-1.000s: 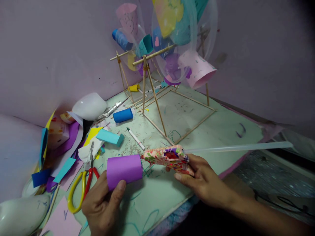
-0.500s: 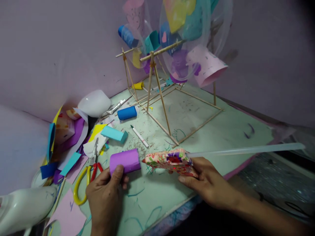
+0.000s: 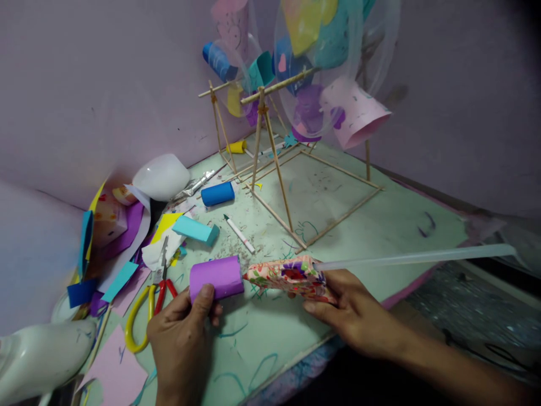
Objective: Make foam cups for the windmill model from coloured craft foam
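Between the thumb and fingers of my left hand (image 3: 186, 330) is a purple paper tube (image 3: 217, 276), lying on its side above the table. My right hand (image 3: 355, 316) is closed around a hot glue gun (image 3: 291, 277) wrapped in flower-patterned covering. A long translucent glue stick (image 3: 414, 258) juts out of its back to the right. The gun's nozzle points left, right at the open end of the purple tube; whether it touches the rim I cannot tell. Scissors (image 3: 154, 299) with yellow and red handles lie just left of my left hand.
A stick frame (image 3: 274, 158) carries a clear wheel (image 3: 291, 96) with coloured paper cups. On the table (image 3: 346, 225) lie a blue paper tube (image 3: 218, 194), a turquoise paper box (image 3: 195, 230), a marker (image 3: 239, 234) and pink paper (image 3: 116, 369). White bottles (image 3: 46, 358) stand at the left.
The glue gun has shifted slightly left, its nozzle now closer to the tube's open end. The purple tube has moved a touch to the right. Both grips are the same.
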Tool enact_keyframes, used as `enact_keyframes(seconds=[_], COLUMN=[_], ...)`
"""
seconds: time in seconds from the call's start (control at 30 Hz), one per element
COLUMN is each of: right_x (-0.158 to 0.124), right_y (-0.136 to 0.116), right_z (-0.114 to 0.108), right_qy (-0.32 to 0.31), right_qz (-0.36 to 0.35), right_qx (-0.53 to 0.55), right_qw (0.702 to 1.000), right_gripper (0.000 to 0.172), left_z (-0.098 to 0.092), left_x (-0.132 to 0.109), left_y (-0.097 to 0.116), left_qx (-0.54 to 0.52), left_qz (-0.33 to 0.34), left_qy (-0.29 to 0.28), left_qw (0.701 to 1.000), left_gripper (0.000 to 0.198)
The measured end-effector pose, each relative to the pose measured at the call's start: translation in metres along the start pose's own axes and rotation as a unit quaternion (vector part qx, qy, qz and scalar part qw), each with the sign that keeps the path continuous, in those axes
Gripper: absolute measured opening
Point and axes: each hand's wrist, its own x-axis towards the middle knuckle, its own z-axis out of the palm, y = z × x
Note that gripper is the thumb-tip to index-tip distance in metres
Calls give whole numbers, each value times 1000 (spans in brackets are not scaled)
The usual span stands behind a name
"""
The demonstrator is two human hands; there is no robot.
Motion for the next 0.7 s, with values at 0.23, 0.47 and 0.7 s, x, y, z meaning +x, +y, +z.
enact_keyframes(seconds=[0.23,0.47,0.7], right_x=[1,2,1], right_y=[-2,-5,-5], right_z=[0,0,1], right_qy=[13,-3,-5], right_qz=[-23,-6,-11], right_qx=[-10,35,17], right_qw=[1000,999,1000], right_gripper=[15,13,14], left_z=[-2,0,0], left_x=[-1,-2,-2], left_y=[-4,-3,2], left_qx=[-23,-22,-2], left_qz=[-31,-33,-6], left_qy=[1,6,13], left_qw=[999,999,1000], left_gripper=[23,22,25])
